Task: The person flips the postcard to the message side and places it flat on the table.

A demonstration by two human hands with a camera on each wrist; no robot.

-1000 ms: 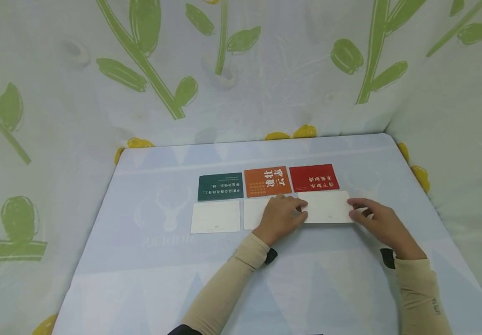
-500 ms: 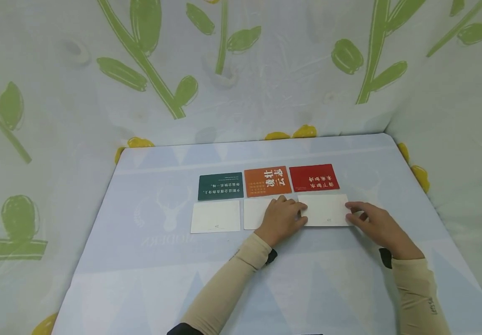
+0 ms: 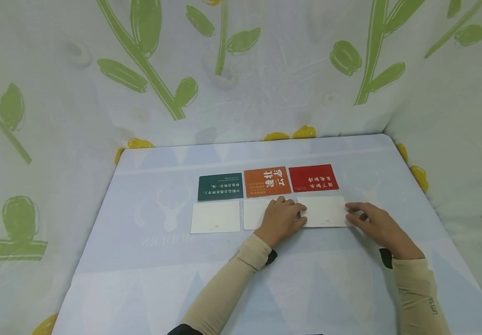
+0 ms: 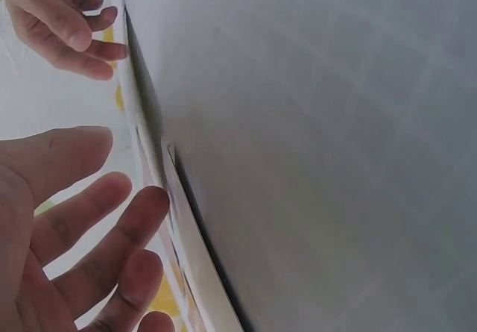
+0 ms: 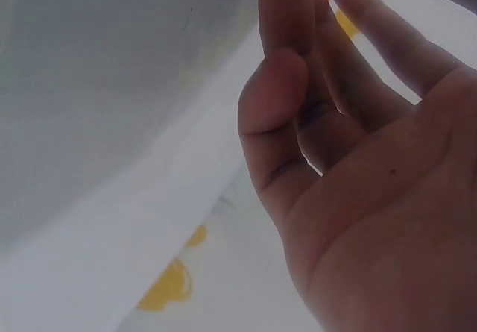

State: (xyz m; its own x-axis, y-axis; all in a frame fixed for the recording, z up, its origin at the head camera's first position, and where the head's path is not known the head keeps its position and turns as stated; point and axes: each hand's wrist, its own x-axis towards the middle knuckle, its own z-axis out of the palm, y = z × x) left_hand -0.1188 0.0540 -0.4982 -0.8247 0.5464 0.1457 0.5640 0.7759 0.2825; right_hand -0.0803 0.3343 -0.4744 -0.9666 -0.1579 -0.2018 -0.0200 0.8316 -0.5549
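A white card [image 3: 322, 211] lies at the right end of the near row, between my two hands in the head view. My left hand [image 3: 280, 216] rests over the middle white card [image 3: 254, 214], hiding part of it, its thumb and index fingertips at the right card's left edge. In the left wrist view this hand's fingers [image 4: 123, 220] are spread and loosely bent, holding nothing. At the right card's right edge are the fingertips of my right hand [image 3: 379, 225]. The right wrist view shows its thumb and fingers loosely bent, with no card visible between them.
A third white card [image 3: 215, 217] lies at the left of the near row. Behind stand out a green card [image 3: 220, 186], an orange card [image 3: 267, 181] and a red card [image 3: 314, 177], lying flat on the pale tablecloth [image 3: 148, 288]. Leaf-patterned curtains [image 3: 266, 102] surround the table.
Over the last second the right white card has shifted slightly toward me, away from the red card, and a little left. My right hand moved with it; my left hand barely moved.
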